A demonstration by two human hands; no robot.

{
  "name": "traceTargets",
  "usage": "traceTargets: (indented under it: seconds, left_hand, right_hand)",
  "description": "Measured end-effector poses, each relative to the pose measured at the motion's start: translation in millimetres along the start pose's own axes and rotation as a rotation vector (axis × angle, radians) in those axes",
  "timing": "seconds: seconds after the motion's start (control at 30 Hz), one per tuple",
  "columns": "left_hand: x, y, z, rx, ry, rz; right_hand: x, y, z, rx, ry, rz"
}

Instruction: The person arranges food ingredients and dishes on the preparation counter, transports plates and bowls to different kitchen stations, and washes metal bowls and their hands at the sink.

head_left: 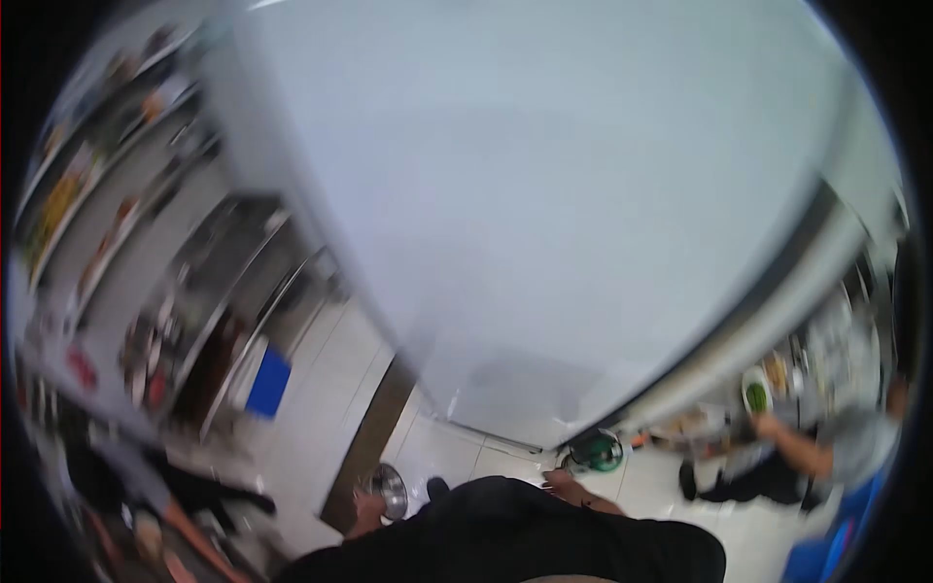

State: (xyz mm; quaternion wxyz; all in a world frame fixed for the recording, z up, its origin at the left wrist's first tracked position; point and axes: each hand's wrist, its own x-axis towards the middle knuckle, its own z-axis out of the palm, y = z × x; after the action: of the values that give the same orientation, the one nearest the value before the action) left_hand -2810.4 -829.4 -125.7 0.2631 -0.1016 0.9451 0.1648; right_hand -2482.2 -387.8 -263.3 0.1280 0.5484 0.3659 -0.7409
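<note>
My left hand (368,509), low in the view, is closed on the rim of a shiny round metal bowl (391,492). The inside of the bowl is blurred, so I cannot make out any contents. Beside my body on the right is my right hand (558,480), small and smeared, with its fingers unclear. Closest to it is a round green object (596,451) low by the foot of the white surface. Whether the hand touches it I cannot tell.
A tall white surface (544,194) fills the front. Shelves with goods (107,214) and a steel counter (228,253) stand left, above a blue object (268,383). One person (126,476) is at lower left; another (826,452) at right holds a dish with green food (756,393).
</note>
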Motion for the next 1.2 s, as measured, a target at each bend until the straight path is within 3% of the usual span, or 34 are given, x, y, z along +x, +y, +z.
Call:
traceTargets:
  seconds: [0.03, 0.07, 0.1, 0.13, 0.17, 0.2, 0.3, 0.33, 0.53, 0.7, 0.73, 0.8, 0.87, 0.9, 1.0, 1.07, 1.13, 1.2]
  left_hand:
    - [40, -32, 14, -0.020, -0.037, -0.010]
    - [75, -60, 29, -0.013, -0.097, -0.021]
    - [99, -84, 38, 0.019, -0.151, -0.023]
    - [103, -98, 32, 0.070, -0.199, 0.001]
    - [104, -109, 26, 0.125, -0.233, 0.032]
    - [104, -126, 25, 0.166, -0.251, 0.066]
    - [115, -163, 44, -0.438, -0.114, -0.211]
    - [117, -170, 48, -0.693, 0.086, -0.392]
    - [95, -218, 19, 0.526, -0.440, 0.130]
    - [84, -234, 2, 0.471, -0.462, 0.201]
    - [80, -229, -11, 0.379, -0.407, 0.196]
    - [81, -222, -18, -0.084, -0.433, -0.174]
    - [85, -204, -32, -0.374, -0.382, -0.429]
    - [85, -192, -44, -0.458, -0.353, -0.504]
    - [90, -157, -74, -0.645, -0.257, -0.654]
    - [97, -140, -88, -0.717, -0.215, -0.721]
    - [110, -124, -97, -0.777, -0.183, -0.774]
    - [127, -110, -106, -0.832, -0.162, -0.824]
  right_hand:
    - [33, -21, 25, -0.847, -0.311, -0.410]
    - [78, -35, 45, -1.519, -0.271, -1.081]
    - [52, -66, 93, -1.262, -0.344, -0.766]
    - [24, -107, 147, -0.725, -0.287, -0.288]
    - [-5, -142, 194, -0.603, -0.251, -0.175]
    - [-21, -167, 232, -0.618, -0.238, -0.155]
    - [-2, -224, 299, -0.956, -0.247, -0.249]
    - [3, -235, 319, -0.974, -0.235, -0.239]
    - [64, -252, 396, -1.140, -0.172, -0.067]
    - [129, -277, 484, -1.218, -0.141, 0.176]
    - [163, -290, 507, -1.212, -0.237, 0.154]
    - [233, -303, 542, -1.197, -0.411, 0.140]
    - [210, -329, 606, -1.107, -0.233, 0.000]
    - [218, -343, 634, -1.084, -0.262, -0.030]
    - [295, -390, 703, -1.171, -0.462, 0.015]
    - [292, -424, 769, -1.414, -0.412, -0.154]
    - [265, -447, 849, -1.409, -0.276, -0.307]
    - [266, -458, 921, -1.398, -0.459, -0.365]
